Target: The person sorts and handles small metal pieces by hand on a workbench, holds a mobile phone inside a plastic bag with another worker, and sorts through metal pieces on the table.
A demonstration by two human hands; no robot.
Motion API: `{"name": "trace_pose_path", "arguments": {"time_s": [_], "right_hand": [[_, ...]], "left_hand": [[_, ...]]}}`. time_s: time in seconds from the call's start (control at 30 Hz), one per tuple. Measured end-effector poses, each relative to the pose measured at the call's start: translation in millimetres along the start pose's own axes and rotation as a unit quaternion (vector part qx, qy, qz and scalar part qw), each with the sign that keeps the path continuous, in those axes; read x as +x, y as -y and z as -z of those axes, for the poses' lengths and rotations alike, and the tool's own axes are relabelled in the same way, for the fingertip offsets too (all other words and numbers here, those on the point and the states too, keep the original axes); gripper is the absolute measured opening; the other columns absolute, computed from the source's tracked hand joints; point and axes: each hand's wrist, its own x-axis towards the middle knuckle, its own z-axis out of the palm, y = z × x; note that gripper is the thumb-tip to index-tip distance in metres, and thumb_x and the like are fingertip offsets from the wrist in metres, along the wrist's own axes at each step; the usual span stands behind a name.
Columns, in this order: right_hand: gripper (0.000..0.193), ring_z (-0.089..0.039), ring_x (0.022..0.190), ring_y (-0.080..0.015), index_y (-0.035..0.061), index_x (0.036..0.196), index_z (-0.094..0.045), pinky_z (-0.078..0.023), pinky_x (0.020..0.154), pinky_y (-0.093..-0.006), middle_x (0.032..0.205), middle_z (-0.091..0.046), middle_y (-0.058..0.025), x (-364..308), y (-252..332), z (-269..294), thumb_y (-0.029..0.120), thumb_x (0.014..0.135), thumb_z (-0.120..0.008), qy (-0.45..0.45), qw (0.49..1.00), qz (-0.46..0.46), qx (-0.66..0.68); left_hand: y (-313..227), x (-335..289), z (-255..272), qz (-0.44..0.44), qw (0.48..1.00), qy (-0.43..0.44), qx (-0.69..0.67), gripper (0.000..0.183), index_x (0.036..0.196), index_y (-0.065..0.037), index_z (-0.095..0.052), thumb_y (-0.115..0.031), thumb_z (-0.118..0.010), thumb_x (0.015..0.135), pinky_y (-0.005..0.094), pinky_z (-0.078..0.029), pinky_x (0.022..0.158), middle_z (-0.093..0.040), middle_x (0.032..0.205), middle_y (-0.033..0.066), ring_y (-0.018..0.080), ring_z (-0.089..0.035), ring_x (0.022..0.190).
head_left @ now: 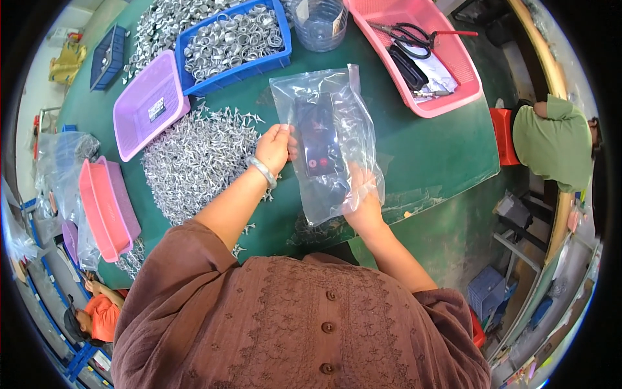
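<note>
Clear plastic bag (pixel 354 123) is over the desk (pixel 427 162), gripped by your left hand (pixel 276 148), with a dark smartphone (pixel 319 136) already behind its film and small metal pieces (pixel 201 162) left heaped outside, though glare hides whether your right hand (pixel 364 198) grips.

The premises present as a workshop. Supporting evidence: a green counter (pixel 427 155) spans the centre, bearing loose small metal parts (pixel 201 159) in bulk, left of centre; a blue crate (pixel 246 76) of metal rings (pixel 233 42), upper left of centre; scissors (pixel 413 40) in a pink basket (pixel 414 107), upper right.
</note>
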Motion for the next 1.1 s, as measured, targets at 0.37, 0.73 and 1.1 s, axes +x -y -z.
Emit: {"name": "trace_pose_path", "arguments": {"time_s": [0.37,0.73,1.1], "right_hand": [[0.057,-0.048,0.088,-0.0395,0.0048,0.125,-0.043,-0.041,0.078,-0.0432,0.099,-0.050,-0.0204,1.9,-0.2,0.1,-0.001,0.069,-0.050,0.022,1.000,0.010,-0.017],[0.056,-0.048,0.095,-0.0409,0.0035,0.128,-0.039,-0.042,0.080,-0.0430,0.105,-0.049,-0.0223,4.2,2.7,-1.6,-0.001,0.073,-0.048,0.021,1.000,0.004,-0.013],[0.042,-0.055,0.088,-0.0353,0.0035,0.105,-0.056,-0.047,0.075,-0.0377,0.101,-0.055,-0.0185,-17.9,16.4,49.1,-0.010,0.066,-0.047,0.181,0.983,-0.010,0.019]], "left_hand": [[1.9,1.1,2.0,0.001,1.000,0.017,0.010,0.024,0.097,-0.007,-0.052,-0.026,-0.038,0.095,0.0262,-0.046,0.057,-0.052,0.074,0.0010,0.0114,-0.051,0.062],[2.7,1.3,3.8,-0.004,1.000,0.021,0.008,0.022,0.095,-0.008,-0.052,-0.025,-0.037,0.095,0.0251,-0.045,0.055,-0.051,0.072,-0.0002,0.0102,-0.050,0.060],[3.7,6.0,8.2,0.012,1.000,0.025,-0.010,0.023,0.096,-0.008,-0.052,-0.027,-0.038,0.095,0.0261,-0.046,0.056,-0.052,0.074,0.0003,0.0104,-0.051,0.060]]}}
